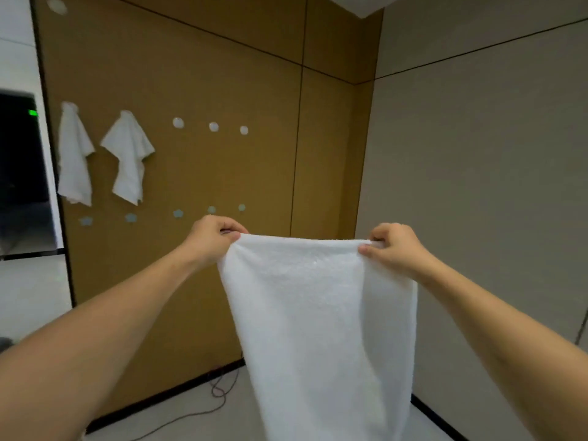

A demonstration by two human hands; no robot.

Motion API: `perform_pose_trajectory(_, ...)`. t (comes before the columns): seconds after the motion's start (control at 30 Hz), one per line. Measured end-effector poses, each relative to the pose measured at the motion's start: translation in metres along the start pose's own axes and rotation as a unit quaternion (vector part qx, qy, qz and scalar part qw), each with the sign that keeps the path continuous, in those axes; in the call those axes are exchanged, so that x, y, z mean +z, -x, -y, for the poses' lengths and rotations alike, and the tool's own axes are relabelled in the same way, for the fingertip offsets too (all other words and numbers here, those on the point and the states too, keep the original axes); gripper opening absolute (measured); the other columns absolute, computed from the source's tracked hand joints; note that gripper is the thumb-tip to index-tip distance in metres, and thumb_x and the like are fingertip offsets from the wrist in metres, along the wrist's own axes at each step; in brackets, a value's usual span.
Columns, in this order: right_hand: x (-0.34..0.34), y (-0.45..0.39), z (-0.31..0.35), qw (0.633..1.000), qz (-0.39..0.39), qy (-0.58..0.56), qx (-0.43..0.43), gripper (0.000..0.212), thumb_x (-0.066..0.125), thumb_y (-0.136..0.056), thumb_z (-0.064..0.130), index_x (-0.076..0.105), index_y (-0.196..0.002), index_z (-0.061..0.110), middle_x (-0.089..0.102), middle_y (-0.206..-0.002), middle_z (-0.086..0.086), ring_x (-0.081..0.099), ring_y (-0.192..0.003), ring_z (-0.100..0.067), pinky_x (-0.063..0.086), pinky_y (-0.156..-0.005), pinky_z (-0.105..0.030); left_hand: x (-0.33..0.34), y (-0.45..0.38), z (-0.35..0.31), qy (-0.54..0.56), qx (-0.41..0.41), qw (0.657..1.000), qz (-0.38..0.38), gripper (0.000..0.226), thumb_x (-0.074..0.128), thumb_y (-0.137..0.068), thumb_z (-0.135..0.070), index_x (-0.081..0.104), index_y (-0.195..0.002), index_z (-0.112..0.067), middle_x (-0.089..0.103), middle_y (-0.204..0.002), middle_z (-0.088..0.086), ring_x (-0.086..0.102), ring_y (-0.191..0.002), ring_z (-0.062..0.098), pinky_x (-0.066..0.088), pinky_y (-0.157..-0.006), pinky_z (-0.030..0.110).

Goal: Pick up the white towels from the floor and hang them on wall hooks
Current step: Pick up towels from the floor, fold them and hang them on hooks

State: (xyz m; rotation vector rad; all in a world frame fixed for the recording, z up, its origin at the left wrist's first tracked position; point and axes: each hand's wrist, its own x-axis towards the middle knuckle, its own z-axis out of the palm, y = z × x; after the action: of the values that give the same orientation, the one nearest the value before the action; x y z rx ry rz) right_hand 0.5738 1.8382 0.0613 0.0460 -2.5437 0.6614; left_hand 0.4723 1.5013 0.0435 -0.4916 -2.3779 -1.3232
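Left hand and right hand pinch top corners of white towel, spread between them, hanging near, centre. Far left on brown wall panel: two hung towels, three bare round hooks to their right. Cable on floor below. Towel hides floor behind it.

Dark screen left, green light; cable on floor.

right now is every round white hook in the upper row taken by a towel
No, three round white hooks in the upper row stand bare, right of the two hung white towels.
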Motion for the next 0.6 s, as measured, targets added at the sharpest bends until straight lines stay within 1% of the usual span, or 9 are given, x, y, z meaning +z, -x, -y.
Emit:
perform_pose_trajectory(0.07, 0.033, -0.042, 0.006, 0.999, 0.015, 0.041, -0.03, 0.031, 0.061, -0.093, 0.028, 0.05, -0.066, 0.02, 0.052, -0.068, 0.002, 0.049, -0.062, -0.013, 0.035, -0.051, -0.025, -0.007, -0.024, 0.021, -0.074, -0.005, 0.997, -0.008, 0.019, 0.06, -0.092, -0.012, 0.073, -0.084, -0.022, 0.07, -0.09, -0.006, 0.061, -0.088, 0.009, 0.042, -0.074, 0.022)
perform_pose_trajectory(0.1, 0.05, -0.063, 0.009, 0.998, 0.024, 0.04, -0.045, 0.029, 0.059, -0.095, 0.028, 0.05, -0.069, 0.022, 0.054, -0.071, 0.003, 0.051, -0.064, -0.013, 0.037, -0.052, -0.025, -0.01, -0.037, 0.031, -0.109, -0.007, 0.994, -0.016, 0.019, 0.057, -0.094, -0.012, 0.071, -0.085, -0.021, 0.068, -0.092, -0.004, 0.06, -0.09, 0.013, 0.041, -0.074, 0.023)
perform_pose_trajectory(0.17, 0.081, -0.104, 0.014, 0.997, 0.024, 0.014, -0.071, 0.023, 0.056, -0.097, 0.029, 0.05, -0.075, 0.027, 0.057, -0.077, 0.004, 0.055, -0.07, -0.012, 0.039, -0.054, -0.023, -0.017, -0.063, 0.052, -0.165, -0.013, 0.986, -0.032, 0.02, 0.052, -0.095, -0.01, 0.068, -0.088, -0.019, 0.066, -0.093, 0.001, 0.059, -0.091, 0.018, 0.04, -0.072, 0.025)
perform_pose_trajectory(0.23, 0.109, -0.145, 0.017, 0.996, 0.014, -0.014, -0.091, 0.021, 0.055, -0.098, 0.031, 0.049, -0.078, 0.029, 0.057, -0.079, 0.005, 0.056, -0.071, -0.011, 0.039, -0.055, -0.021, -0.025, -0.092, 0.072, -0.196, -0.016, 0.979, -0.049, 0.021, 0.049, -0.095, -0.009, 0.065, -0.086, -0.021, 0.065, -0.091, 0.002, 0.058, -0.088, 0.02, 0.04, -0.069, 0.026)
perform_pose_trajectory(0.33, 0.144, -0.209, 0.02, 0.992, 0.041, -0.003, -0.118, 0.018, 0.054, -0.098, 0.036, 0.054, -0.083, 0.026, 0.06, -0.081, 0.003, 0.059, -0.073, -0.014, 0.053, -0.062, -0.029, -0.039, -0.138, 0.1, -0.247, -0.027, 0.968, -0.044, 0.019, 0.051, -0.094, -0.009, 0.064, -0.086, -0.021, 0.064, -0.09, -0.001, 0.058, -0.088, 0.018, 0.039, -0.072, 0.026)
perform_pose_trajectory(0.43, 0.171, -0.273, 0.027, 0.986, 0.06, 0.011, -0.154, 0.02, 0.052, -0.097, 0.039, 0.057, -0.085, 0.024, 0.061, -0.082, 0.002, 0.061, -0.075, -0.016, 0.058, -0.07, -0.039, -0.057, -0.188, 0.121, -0.321, -0.023, 0.946, -0.038, 0.02, 0.05, -0.093, -0.006, 0.063, -0.087, -0.019, 0.064, -0.094, -0.001, 0.057, -0.089, 0.017, 0.044, -0.076, 0.028)
perform_pose_trajectory(0.5, 0.186, -0.312, 0.038, 0.981, 0.051, 0.015, -0.185, 0.023, 0.051, -0.097, 0.038, 0.056, -0.081, 0.021, 0.06, -0.079, 0.0, 0.059, -0.072, -0.019, 0.055, -0.066, -0.042, -0.066, -0.217, 0.132, -0.348, -0.027, 0.935, -0.055, 0.022, 0.048, -0.089, -0.003, 0.059, -0.083, -0.02, 0.064, -0.091, -0.001, 0.057, -0.085, 0.018, 0.046, -0.072, 0.029)
perform_pose_trajectory(0.53, 0.194, -0.331, 0.044, 0.979, 0.046, 0.014, -0.199, 0.025, 0.051, -0.096, 0.037, 0.054, -0.078, 0.02, 0.059, -0.076, 0.0, 0.058, -0.07, -0.019, 0.052, -0.062, -0.042, -0.069, -0.229, 0.137, -0.351, -0.034, 0.934, -0.061, 0.024, 0.047, -0.085, 0.0, 0.056, -0.082, -0.021, 0.062, -0.087, -0.002, 0.057, -0.081, 0.018, 0.046, -0.068, 0.029)
perform_pose_trajectory(0.6, 0.213, -0.366, 0.055, 0.976, 0.034, 0.001, -0.214, 0.028, 0.052, -0.095, 0.039, 0.05, -0.071, 0.023, 0.056, -0.072, 0.002, 0.055, -0.066, -0.016, 0.042, -0.051, -0.035, -0.073, -0.252, 0.149, -0.354, -0.043, 0.931, -0.074, 0.028, 0.044, -0.079, 0.002, 0.049, -0.082, -0.025, 0.059, -0.084, -0.002, 0.056, -0.075, 0.015, 0.048, -0.064, 0.031)
